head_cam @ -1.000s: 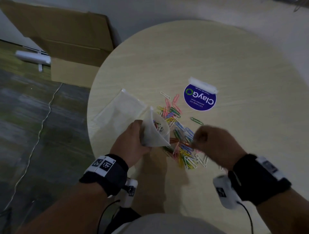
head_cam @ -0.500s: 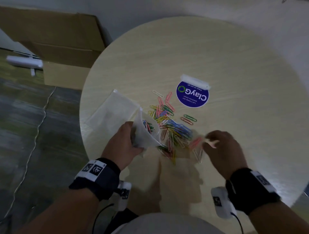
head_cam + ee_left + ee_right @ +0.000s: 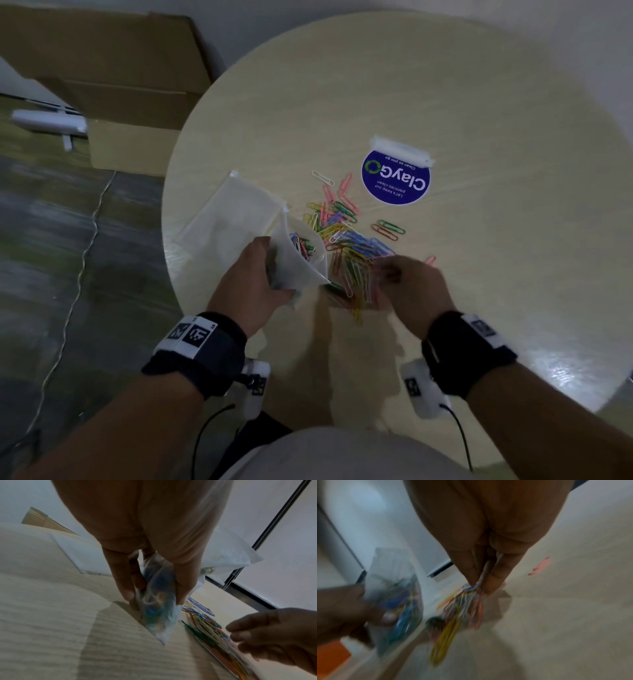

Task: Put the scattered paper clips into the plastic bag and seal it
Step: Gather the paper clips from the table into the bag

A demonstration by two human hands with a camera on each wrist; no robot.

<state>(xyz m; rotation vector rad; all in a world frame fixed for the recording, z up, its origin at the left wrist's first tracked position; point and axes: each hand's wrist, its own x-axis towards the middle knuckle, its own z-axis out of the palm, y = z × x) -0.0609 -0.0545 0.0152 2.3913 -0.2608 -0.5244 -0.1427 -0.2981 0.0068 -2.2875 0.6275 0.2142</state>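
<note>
Fingers point(image 3: 496, 574) of the right hand point(image 3: 407, 291) pinch paper clips point(image 3: 464, 601) while the left hand point(image 3: 253, 277) grips the plastic bag point(image 3: 301, 260).

Plastic bag point(image 3: 301, 260) – clear, mouth open, partly filled, frame centre-left. Paper clips point(image 3: 349, 240) – multicoloured, heaped on table just right of it.

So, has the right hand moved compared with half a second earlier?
Yes. Judged against the round blue sticker, the right hand has moved left, toward the plastic bag, and now pinches a bunch of paper clips.
</note>
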